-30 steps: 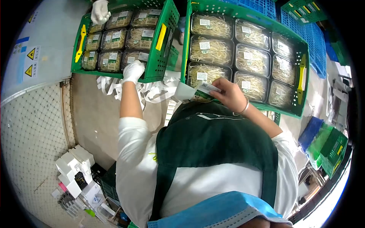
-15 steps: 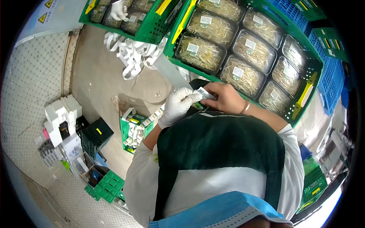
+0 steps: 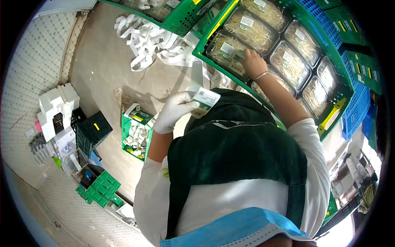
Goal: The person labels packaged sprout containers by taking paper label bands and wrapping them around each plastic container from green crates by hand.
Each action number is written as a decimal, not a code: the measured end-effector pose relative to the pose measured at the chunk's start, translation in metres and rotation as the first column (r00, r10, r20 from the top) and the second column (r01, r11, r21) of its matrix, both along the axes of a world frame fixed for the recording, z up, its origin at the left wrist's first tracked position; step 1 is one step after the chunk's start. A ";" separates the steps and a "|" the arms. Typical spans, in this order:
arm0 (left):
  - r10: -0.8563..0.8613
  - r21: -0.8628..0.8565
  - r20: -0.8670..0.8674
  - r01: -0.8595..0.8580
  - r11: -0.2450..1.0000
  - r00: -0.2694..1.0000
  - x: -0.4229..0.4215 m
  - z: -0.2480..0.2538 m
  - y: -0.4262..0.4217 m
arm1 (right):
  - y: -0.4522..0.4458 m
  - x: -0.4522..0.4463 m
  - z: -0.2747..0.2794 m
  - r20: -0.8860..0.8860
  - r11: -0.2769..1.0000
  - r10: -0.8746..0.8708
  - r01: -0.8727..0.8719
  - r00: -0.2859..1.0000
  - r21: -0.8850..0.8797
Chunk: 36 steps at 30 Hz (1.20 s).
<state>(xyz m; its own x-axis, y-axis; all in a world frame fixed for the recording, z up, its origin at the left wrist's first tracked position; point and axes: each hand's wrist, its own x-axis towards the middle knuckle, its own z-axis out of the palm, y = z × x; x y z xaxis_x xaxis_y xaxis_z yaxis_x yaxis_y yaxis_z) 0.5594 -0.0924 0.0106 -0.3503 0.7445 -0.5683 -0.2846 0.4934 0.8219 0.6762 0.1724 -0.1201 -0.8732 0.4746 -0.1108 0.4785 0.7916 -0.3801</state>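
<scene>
My left hand (image 3: 173, 111), in a white glove, is closed around a small stack of printed labels (image 3: 207, 99) in front of the dark green apron. My bare right hand (image 3: 255, 64) reaches into the green crate (image 3: 200, 48). Its fingers are drawn together on a small pale label (image 3: 236, 67), low over the film of the nearest-left pack of bean sprouts (image 3: 218, 53). That pack also bears a white sticker (image 3: 227, 48). Whether the label touches the film is hard to tell. Several more labelled bean sprout packs (image 3: 290, 61) fill the crate in rows.
White backing strips (image 3: 144, 49) lie tangled on the floor. A small green crate (image 3: 125, 138) of label rolls stands left of me. Another green crate (image 3: 179, 24), with a gloved hand (image 3: 145, 3) over it, is at the top. Blue crates (image 3: 358, 103) stand to the right.
My hands have moved apart. The right has gone up and away to the nearest-left pack, while the left has come slightly left, still holding the labels. The view has shifted.
</scene>
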 end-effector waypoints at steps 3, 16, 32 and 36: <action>-0.078 0.005 0.136 0.078 0.997 0.988 -0.003 0.001 0.040 | 0.009 0.005 0.033 0.291 0.994 -0.102 0.083 0.951 0.077; 0.048 0.341 0.007 -0.048 0.939 0.999 0.019 0.005 0.115 | -0.039 0.034 0.123 -0.200 0.744 -0.239 0.047 0.950 -0.667; 0.276 -0.028 0.166 -0.275 0.961 0.947 -0.021 -0.013 0.099 | 0.102 -0.026 0.001 0.068 0.965 -0.110 0.090 0.992 0.244; 0.293 -0.033 0.316 -0.298 0.954 0.902 -0.012 -0.012 0.107 | 0.081 -0.017 0.031 -0.085 0.882 -0.284 0.295 0.955 0.368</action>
